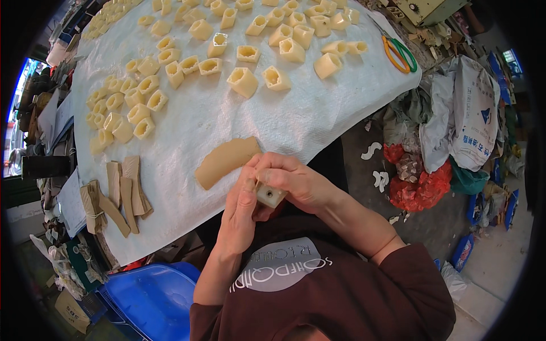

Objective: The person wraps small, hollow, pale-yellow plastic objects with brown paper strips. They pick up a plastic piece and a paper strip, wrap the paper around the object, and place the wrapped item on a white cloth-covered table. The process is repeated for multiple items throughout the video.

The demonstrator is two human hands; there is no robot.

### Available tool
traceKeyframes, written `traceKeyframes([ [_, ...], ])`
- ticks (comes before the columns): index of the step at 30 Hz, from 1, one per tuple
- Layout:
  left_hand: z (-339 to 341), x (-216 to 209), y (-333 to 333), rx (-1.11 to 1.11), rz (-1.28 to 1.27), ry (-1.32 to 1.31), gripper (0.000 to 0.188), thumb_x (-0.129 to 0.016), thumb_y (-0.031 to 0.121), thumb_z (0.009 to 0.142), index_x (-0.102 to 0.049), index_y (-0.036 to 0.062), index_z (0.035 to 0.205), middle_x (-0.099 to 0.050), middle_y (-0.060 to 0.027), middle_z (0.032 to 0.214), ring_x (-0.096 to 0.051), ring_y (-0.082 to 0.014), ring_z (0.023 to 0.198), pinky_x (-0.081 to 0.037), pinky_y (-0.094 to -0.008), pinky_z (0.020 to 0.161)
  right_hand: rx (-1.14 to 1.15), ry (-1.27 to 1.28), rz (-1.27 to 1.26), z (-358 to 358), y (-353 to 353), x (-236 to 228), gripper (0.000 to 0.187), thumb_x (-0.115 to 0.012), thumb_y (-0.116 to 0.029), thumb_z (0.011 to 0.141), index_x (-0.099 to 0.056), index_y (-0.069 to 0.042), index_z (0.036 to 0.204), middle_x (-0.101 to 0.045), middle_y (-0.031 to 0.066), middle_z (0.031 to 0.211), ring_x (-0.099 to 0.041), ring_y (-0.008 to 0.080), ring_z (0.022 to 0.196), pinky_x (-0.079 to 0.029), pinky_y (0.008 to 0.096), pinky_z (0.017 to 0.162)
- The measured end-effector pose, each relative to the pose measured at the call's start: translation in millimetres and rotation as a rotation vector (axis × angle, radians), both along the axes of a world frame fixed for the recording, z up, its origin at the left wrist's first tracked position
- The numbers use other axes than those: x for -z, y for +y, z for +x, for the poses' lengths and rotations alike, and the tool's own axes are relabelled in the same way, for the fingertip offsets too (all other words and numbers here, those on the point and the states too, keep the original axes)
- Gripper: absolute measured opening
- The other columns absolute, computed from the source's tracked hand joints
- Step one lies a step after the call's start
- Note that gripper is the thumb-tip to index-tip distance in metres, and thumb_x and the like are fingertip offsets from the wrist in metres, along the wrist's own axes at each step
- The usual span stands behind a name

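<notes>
Close to my chest, my left hand (240,209) and my right hand (298,181) are both closed around a small pale block (269,196) with a dark round hole in its visible face. My right thumb presses along its top, while the left fingers wrap its left side. Most of the block is hidden by my fingers. Just beyond my hands a curved tan sheet (226,162), perhaps sandpaper or card, lies on the white cloth (187,119). Farther off stand many hollow cream-yellow pieces (243,82) with open, rough-edged tops.
Tan strips (129,190) lie at the cloth's left corner, one bundle tied. Scissors (398,54) with orange and green handles rest at the far right edge. Right of the table are white sacks (475,113) and red bags (424,187). A blue plastic tub (151,295) stands lower left.
</notes>
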State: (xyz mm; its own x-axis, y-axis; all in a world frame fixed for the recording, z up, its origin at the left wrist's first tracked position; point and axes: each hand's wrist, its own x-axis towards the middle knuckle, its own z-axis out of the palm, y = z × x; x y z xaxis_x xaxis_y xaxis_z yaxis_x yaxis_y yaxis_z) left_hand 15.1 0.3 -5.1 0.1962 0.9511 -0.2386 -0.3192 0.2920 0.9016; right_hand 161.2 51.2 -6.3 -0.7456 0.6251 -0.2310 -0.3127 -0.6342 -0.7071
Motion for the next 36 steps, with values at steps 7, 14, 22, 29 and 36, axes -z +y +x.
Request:
traceKeyframes([
  [7,3,-7,3,-0.033,-0.004,0.075,0.049,-0.033,0.042,0.094,-0.046,0.0003,0.115,-0.052,-0.0039,0.086,-0.046,-0.0074,0.068,-0.035,-0.0185,0.053,0.124,-0.131,0.351,-4,-5,5,0.022,-0.044,-0.021,0.092,-0.055,-0.005,0.102,-0.047,0.0067,0.113,-0.048,0.0128,0.098,-0.042,0.0277,0.083],
  [14,13,-17,8,-0.198,-0.047,0.010,0.037,-0.034,0.036,0.095,-0.050,0.0040,0.106,-0.050,-0.0010,0.084,-0.044,-0.0038,0.069,-0.036,-0.0168,0.052,0.155,0.045,0.337,-6,-13,12,0.034,-0.037,-0.022,0.094,-0.045,-0.001,0.121,-0.044,0.0091,0.120,-0.043,0.0162,0.110,-0.033,0.0296,0.095],
  [22,6,-8,8,-0.219,0.229,0.283,0.026,-0.043,0.023,0.092,-0.044,0.0024,0.107,-0.049,-0.0070,0.096,-0.048,-0.0133,0.085,-0.041,-0.0254,0.071,0.374,-0.119,0.504,-14,-14,20,0.042,-0.041,-0.030,0.094,-0.042,0.000,0.124,-0.045,0.0087,0.112,-0.044,0.0181,0.102,-0.035,0.0293,0.093],
  [29,-1,2,4,-0.419,0.628,0.874,0.072,-0.072,-0.007,0.060,-0.036,0.0003,0.122,-0.041,-0.0103,0.108,-0.047,-0.0191,0.101,-0.042,-0.0295,0.086,0.179,-0.324,0.628,-3,-8,-5,0.046,-0.059,-0.023,0.086,-0.044,0.001,0.123,-0.051,0.0073,0.105,-0.052,0.0132,0.088,-0.044,0.0255,0.079],
  [36,-6,5,2,-0.402,0.731,0.744,0.067,-0.075,-0.007,0.059,-0.045,-0.0006,0.118,-0.049,-0.0137,0.111,-0.052,-0.0220,0.099,-0.045,-0.0320,0.084,0.181,0.017,0.377,-10,-12,-3,0.041,-0.052,-0.020,0.090,-0.043,0.001,0.124,-0.053,0.0074,0.109,-0.051,0.0130,0.100,-0.043,0.0263,0.083],
])
